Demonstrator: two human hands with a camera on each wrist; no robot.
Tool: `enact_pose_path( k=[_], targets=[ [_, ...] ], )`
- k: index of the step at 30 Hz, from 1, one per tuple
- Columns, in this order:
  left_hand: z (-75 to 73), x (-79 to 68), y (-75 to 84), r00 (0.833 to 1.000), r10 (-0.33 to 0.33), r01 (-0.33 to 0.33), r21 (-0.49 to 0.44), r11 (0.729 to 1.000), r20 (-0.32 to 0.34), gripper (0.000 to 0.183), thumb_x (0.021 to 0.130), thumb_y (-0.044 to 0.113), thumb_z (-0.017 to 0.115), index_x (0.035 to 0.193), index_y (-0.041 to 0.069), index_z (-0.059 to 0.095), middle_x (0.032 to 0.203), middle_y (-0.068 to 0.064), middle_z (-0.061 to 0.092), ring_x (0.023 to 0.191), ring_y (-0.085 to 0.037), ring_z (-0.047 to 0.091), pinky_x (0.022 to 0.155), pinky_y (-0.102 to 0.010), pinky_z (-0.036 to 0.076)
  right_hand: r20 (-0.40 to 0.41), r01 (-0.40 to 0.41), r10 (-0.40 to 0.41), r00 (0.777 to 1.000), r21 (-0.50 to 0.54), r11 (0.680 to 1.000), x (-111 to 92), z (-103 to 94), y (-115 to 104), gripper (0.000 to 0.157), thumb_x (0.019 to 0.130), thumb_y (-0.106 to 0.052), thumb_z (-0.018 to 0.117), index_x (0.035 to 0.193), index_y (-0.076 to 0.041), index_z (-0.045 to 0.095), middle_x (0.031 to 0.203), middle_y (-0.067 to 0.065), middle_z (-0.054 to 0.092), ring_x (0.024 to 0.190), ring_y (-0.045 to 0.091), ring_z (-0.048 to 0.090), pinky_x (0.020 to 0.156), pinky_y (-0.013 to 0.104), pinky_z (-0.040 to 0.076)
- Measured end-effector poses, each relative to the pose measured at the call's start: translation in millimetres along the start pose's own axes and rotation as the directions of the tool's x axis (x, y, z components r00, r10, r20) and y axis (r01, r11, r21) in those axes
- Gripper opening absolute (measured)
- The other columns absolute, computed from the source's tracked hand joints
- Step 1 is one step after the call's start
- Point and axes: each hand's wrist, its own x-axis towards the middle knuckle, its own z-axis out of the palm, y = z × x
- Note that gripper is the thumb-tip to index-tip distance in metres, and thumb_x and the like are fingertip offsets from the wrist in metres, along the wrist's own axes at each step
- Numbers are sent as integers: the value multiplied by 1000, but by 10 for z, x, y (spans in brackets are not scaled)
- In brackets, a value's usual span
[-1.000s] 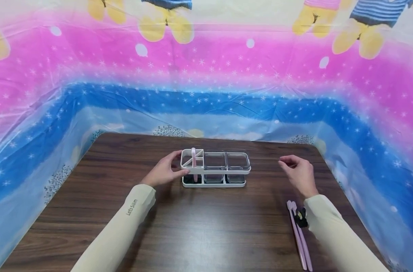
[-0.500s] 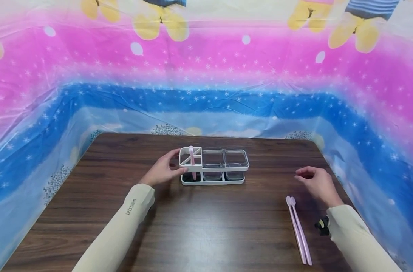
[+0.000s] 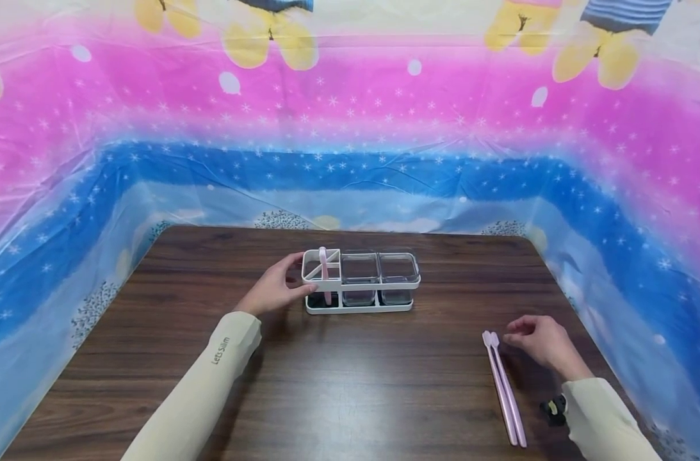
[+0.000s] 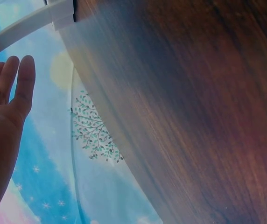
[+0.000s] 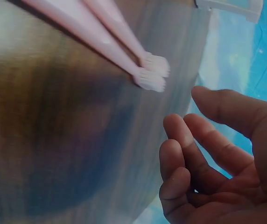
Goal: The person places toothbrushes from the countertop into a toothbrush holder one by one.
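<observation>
A white toothbrush holder with a divided left section stands at the table's middle back. My left hand grips its left end, thumb at the front and fingers behind; in the left wrist view the fingers lie by its white rim. One pink toothbrush stands upright in the divided section. Two more pink toothbrushes lie side by side on the right of the table, bristle heads pointing away from me. Just right of those heads hovers my right hand, fingers loosely bent, holding nothing.
Two clear cups sit in the holder's middle and right sections. The dark wooden table ends at a patterned cloth hung around its back and sides. A small black object is at the right wrist.
My right hand has moved right and back toward me, coming down beside the heads of the two lying toothbrushes. The left hand keeps its grip on the holder.
</observation>
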Motion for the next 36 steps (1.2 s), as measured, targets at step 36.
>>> enact_pose_path(
  k=[36],
  targets=[
    [-3,6,8,1000,4,-3,9,1000,-8,81,80,46,73,142,9,36,134,-13,47,113,-34,53,92,-49,46,-1,-4,4,1000,89,996,-142,371,205,26,80,-19,75,100,-3,69,76,0,62,67,16,52,61,31,41]
  ],
)
